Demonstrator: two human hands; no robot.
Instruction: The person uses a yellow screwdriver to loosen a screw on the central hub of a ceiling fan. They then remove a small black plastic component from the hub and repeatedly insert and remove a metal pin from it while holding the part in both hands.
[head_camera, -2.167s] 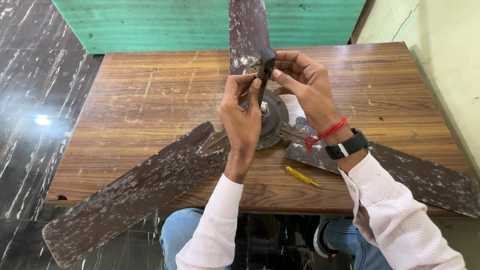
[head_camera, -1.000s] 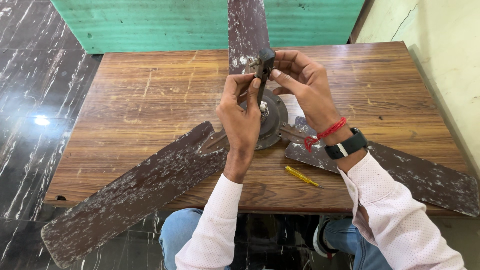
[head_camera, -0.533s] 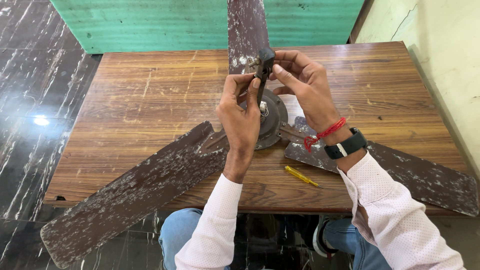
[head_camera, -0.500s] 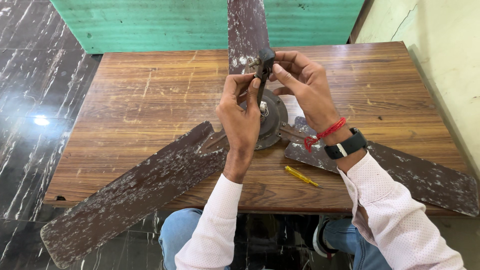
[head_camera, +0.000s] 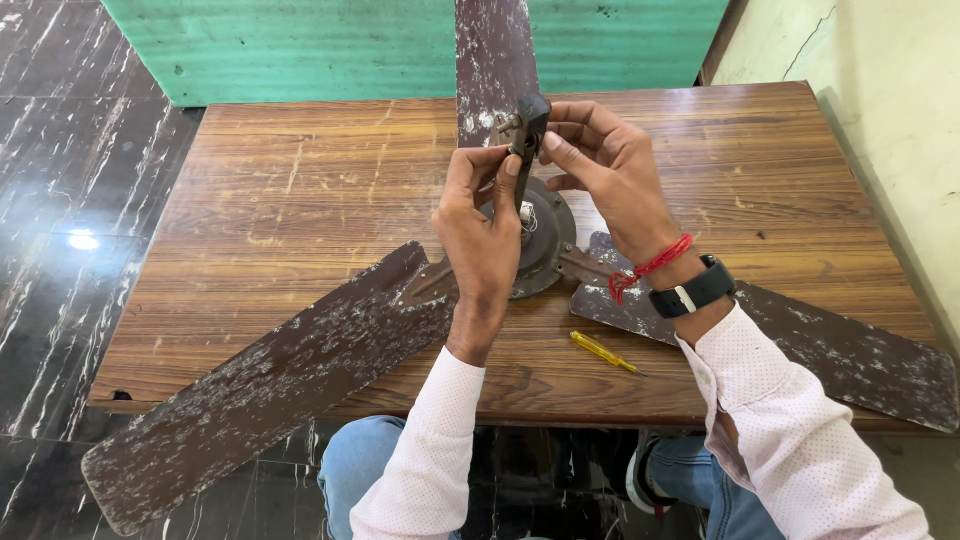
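The fingertips of the left hand (head_camera: 482, 225) and right hand (head_camera: 607, 165) pinch a dark upright rod (head_camera: 527, 135) from either side, above the round motor hub (head_camera: 545, 240) of a ceiling fan. Just below the fingers the hub lies on the wooden table (head_camera: 300, 190), its three worn brown blades (head_camera: 280, 385) spreading outward. Nearer the person than the right wrist, a yellow screwdriver (head_camera: 603, 352) lies apart on the table.

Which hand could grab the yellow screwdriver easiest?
Probably the right hand: the screwdriver lies on the table under its wrist. The left hand is farther off; both grip the fan's rod.
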